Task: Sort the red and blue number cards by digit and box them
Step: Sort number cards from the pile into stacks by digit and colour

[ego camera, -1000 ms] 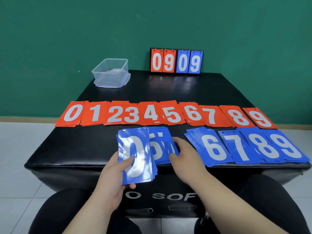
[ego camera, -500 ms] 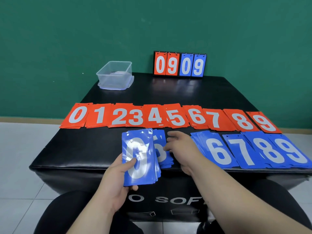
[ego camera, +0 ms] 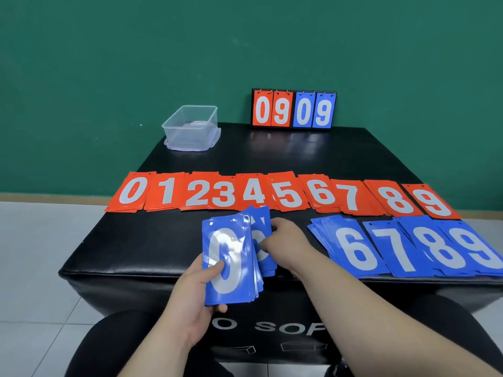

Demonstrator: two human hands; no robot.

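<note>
My left hand (ego camera: 196,292) holds a thick stack of blue cards (ego camera: 228,265), a 0 on top, above the table's near edge. Just right of it my right hand (ego camera: 285,243) grips a small pile of blue 5 cards (ego camera: 262,240), tilted up off the table; the held stack partly hides it. Blue piles 6 (ego camera: 351,250), 7 (ego camera: 394,248), 8 (ego camera: 441,247) and 9 (ego camera: 476,248) lie to the right. Red piles 0 to 9 (ego camera: 272,194) form a row behind. A clear plastic box (ego camera: 192,129) stands at the back left.
A small flip scoreboard (ego camera: 294,110) reading 0909 stands at the back edge of the black padded table (ego camera: 136,240). Green wall behind, tiled floor to the left, my knees below the table front.
My right hand has slid left onto the blue 5 pile, gathered it and tipped it up toward the stack in my left hand. The view has tilted slightly.
</note>
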